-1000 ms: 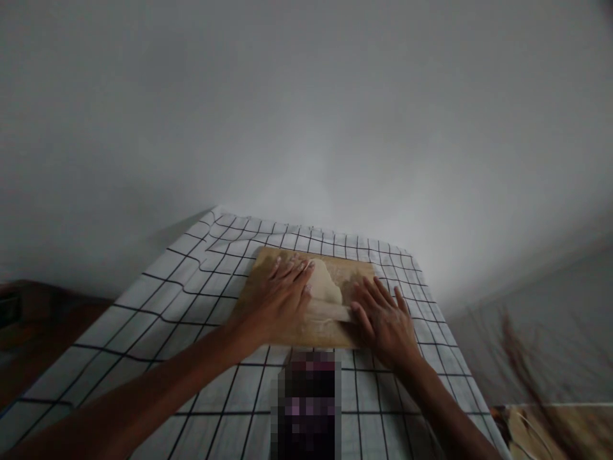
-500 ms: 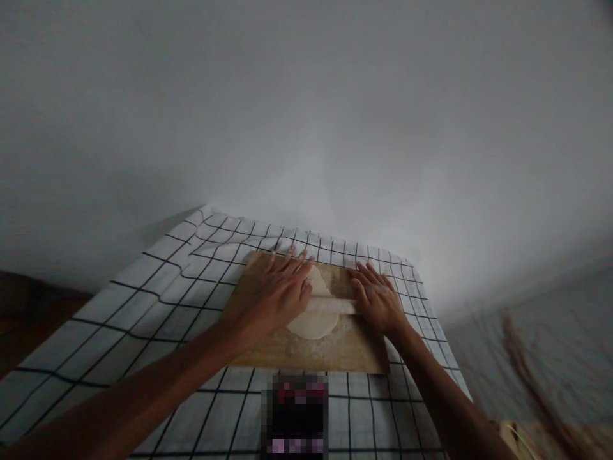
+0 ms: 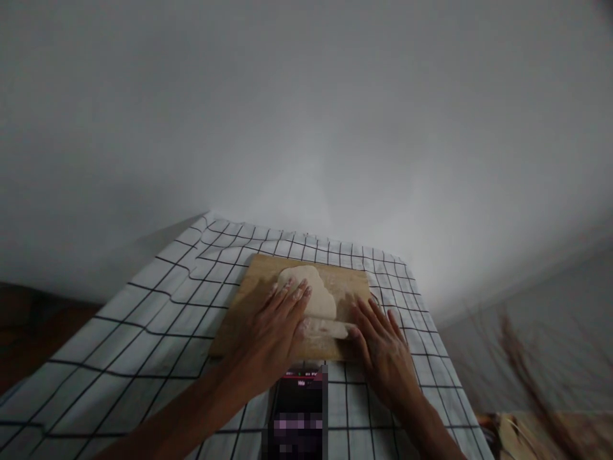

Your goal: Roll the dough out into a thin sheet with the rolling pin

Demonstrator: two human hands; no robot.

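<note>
Left hand [image 3: 278,326] and right hand [image 3: 384,345], splayed flat over the rolling pin [image 3: 328,328], have drawn it nearer across the dough [image 3: 320,301].

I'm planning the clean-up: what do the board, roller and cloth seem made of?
Board: probably wood, matt, going by its tan colour. Roller: perhaps wood, pale; blur leaves material and finish open. Cloth: likely woven fabric, dull, softly creased.
</note>
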